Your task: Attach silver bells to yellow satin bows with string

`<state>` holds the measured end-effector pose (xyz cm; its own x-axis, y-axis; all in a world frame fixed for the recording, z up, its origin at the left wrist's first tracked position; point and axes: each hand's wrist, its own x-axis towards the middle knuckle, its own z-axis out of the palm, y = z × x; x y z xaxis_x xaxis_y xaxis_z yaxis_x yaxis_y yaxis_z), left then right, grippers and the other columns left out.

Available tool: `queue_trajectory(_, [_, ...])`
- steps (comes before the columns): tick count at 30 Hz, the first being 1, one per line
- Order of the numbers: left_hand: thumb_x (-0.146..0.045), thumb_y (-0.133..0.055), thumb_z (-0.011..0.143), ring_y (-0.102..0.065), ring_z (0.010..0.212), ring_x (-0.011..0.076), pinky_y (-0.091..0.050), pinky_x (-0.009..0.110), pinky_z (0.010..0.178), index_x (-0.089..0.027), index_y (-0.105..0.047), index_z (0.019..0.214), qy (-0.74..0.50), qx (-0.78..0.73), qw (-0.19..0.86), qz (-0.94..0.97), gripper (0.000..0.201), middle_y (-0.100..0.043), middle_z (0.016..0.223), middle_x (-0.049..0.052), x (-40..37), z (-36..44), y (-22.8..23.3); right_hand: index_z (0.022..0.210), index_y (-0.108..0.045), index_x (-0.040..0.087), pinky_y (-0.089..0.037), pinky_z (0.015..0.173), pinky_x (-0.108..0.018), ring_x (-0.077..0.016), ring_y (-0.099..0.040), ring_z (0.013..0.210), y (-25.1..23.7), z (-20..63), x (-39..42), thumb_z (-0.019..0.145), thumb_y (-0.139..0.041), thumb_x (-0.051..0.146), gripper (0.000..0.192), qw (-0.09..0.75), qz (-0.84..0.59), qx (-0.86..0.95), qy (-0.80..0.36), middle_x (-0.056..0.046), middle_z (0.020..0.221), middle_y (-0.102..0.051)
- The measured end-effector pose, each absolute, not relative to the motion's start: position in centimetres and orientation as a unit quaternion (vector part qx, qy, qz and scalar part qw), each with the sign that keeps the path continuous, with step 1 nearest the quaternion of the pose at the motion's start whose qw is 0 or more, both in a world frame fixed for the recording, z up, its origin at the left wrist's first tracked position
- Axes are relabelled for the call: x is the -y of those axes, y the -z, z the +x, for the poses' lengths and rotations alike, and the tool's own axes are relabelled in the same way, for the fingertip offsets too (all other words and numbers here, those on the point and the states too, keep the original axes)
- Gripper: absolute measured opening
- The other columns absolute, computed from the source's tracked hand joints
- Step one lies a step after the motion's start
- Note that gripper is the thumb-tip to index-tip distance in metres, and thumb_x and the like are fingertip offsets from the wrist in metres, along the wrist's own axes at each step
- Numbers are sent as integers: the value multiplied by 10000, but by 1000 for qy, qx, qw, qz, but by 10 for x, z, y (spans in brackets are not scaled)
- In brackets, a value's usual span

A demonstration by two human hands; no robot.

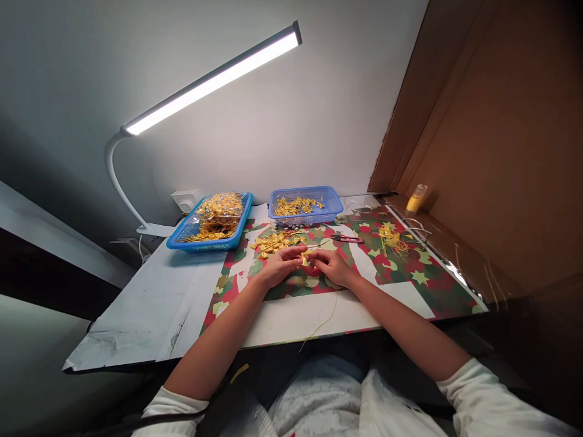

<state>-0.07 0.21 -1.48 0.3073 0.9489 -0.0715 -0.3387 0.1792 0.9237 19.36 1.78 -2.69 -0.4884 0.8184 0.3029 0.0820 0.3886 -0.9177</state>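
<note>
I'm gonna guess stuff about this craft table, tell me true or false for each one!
1. Both hands pinch one small yellow piece. True; left hand and right hand meet on it.
2. The desk lamp is switched off. False; it glows.
3. Two blue baskets hold yellow pieces. True.
4. The scissors are in the right hand. False; they lie on the patterned mat.
5. A yellow bottle stands at the right. True.

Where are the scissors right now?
In the head view, the scissors lie on the patterned mat, just beyond the right hand and in front of the smaller blue basket.
</note>
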Motion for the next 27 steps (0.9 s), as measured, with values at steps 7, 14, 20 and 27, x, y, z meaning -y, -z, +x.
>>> queue_trajectory(7, [-193,-869,555,-626,747,129,-422,255,692,-187,-763,953,-470,-352,683,434,413,-734,938,55,-3,0,16,901,-699,175,-491,696,-286,-162,-619,749,26,194,-17,852,-559,314,203,396,-302,726,-474,-37,808,-683])
queue_trajectory(14, [-206,-878,540,-629,753,124,-434,248,696,-189,-765,953,-466,-354,683,437,428,-733,983,58,-2,1,16,823,-677,178,-491,680,-285,-156,-610,715,24,192,-15,838,-571,321,179,408,-284,709,-500,-31,785,-662])
queue_trajectory(20, [-200,-883,524,-650,777,140,-463,261,740,-175,-760,957,-461,-354,687,436,451,-738,941,59,-1,2,14,822,-687,175,-490,684,-291,-160,-601,724,24,191,-15,837,-586,351,204,410,-284,716,-489,-34,796,-665])
queue_trajectory(27, [-194,-885,503,-651,765,149,-465,278,758,-172,-767,920,-463,-363,683,433,433,-745,890,51,-2,2,15,839,-710,181,-500,674,-293,-168,-617,735,29,191,-16,818,-593,316,180,418,-292,711,-485,-40,808,-686])
